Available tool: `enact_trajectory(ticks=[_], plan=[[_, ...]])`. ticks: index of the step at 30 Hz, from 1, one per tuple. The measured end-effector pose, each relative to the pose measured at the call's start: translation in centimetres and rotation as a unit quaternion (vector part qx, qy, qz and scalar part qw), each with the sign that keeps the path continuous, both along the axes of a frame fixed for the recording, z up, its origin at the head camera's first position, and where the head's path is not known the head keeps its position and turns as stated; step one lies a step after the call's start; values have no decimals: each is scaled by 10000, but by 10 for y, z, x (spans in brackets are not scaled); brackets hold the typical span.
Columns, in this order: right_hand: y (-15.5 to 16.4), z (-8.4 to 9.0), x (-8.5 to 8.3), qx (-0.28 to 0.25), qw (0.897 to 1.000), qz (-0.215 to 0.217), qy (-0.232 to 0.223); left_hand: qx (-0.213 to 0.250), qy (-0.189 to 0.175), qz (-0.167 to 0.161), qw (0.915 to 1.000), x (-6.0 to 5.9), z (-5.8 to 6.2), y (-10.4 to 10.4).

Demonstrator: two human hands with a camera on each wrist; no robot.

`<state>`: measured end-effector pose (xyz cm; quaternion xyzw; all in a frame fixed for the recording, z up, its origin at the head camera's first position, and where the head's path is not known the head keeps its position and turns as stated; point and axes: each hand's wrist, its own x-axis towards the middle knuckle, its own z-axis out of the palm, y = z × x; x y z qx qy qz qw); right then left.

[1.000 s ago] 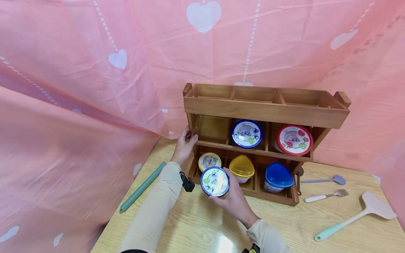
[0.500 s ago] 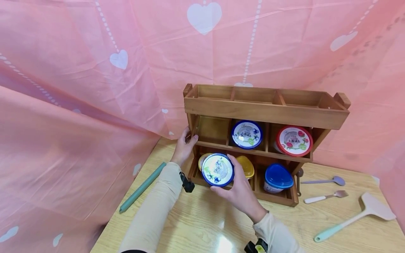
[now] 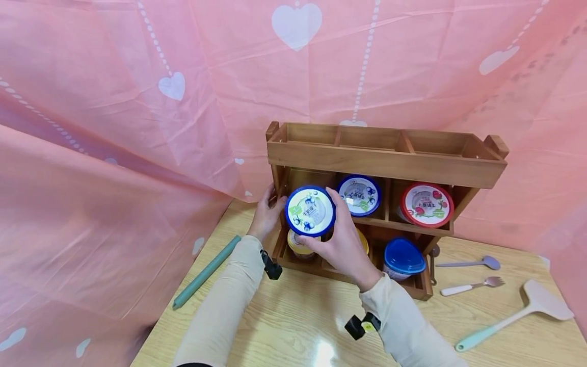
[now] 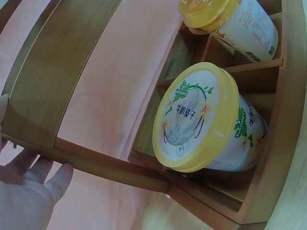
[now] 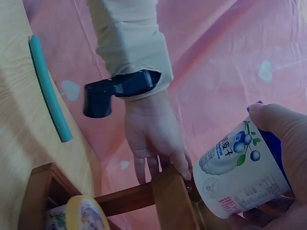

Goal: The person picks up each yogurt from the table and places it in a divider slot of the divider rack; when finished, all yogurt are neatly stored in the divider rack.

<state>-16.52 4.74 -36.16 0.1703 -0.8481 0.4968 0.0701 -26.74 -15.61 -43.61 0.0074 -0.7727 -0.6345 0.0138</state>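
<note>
My right hand [image 3: 344, 247] grips a white yogurt tub [image 3: 311, 211] with a blue lid and blueberry print. In the head view it is in front of the middle tier's left compartment; in the right wrist view the tub [image 5: 240, 167] is tilted beside the shelf's edge. My left hand [image 3: 266, 216] holds the left end of the wooden shelf [image 3: 385, 160], thumb in front and fingers behind. Below, a yellow-lidded tub [image 4: 196, 120] sits in the bottom left compartment. Another blue-lidded tub [image 3: 358, 195] occupies the middle compartment, and a red-lidded tub [image 3: 426, 204] the right one.
A yellow-lidded container [image 3: 364, 242] is mostly hidden behind my right hand, and a blue-lidded container [image 3: 403, 257] stands bottom right. Spoon [image 3: 486, 262], fork [image 3: 477, 285] and spatula [image 3: 518, 316] lie on the right. A green rod [image 3: 206, 272] lies at left.
My right hand has raised the blue-lidded tub from in front of the bottom tier to the middle tier's left compartment, turning it on the way. My left hand has stayed on the shelf.
</note>
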Motion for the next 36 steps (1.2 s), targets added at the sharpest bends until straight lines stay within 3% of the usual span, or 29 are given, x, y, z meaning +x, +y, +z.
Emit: enact_trajectory(ticks=[15, 24, 36], plan=[[-17, 8, -48, -14, 9995, -80, 313, -18, 91, -33, 10000, 3, 4, 2], [-25, 7, -75, -24, 9996, -291, -6, -127, -30, -17, 9999, 2, 2, 1], [-37, -15, -90, 27, 9990, -437, -99, -59, -2, -25, 10000, 3, 4, 0]])
